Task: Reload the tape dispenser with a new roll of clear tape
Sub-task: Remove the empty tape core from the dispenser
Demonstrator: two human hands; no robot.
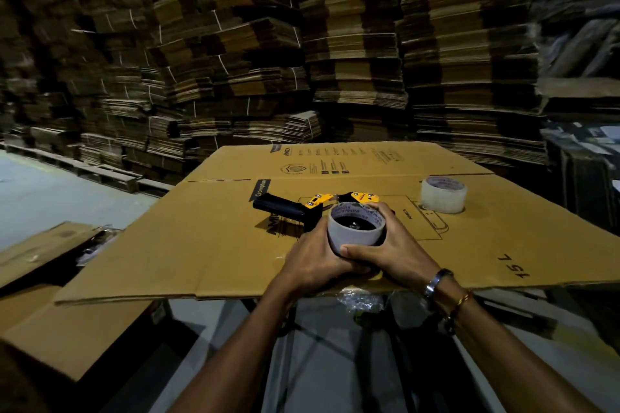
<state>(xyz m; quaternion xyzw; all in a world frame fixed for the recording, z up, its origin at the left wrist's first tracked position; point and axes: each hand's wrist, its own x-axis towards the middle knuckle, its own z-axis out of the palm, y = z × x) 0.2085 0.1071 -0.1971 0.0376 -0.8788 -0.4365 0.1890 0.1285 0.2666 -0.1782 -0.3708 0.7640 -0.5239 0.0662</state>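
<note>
Head view: flattened carton point(208, 245) covers counter, near edge just below wrists; open sheet left of hands. Print reads "Crompton", "AMICA", "15 L". Left hand point(315, 261) and right hand point(389, 245) both wrapped round tape roll point(355, 233), core up. Dispenser point(302, 208) (black handle, yellow plates) touching behind, probably under roll. Second clear roll point(443, 194) stands far right.

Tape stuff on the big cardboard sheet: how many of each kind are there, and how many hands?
Tape rolls: 2, one held in both hands, one standing alone at the far right
Tape dispenser: 1, black and yellow, lying behind the held roll
Hands: 2, left hand and right hand
Total: 5
</note>
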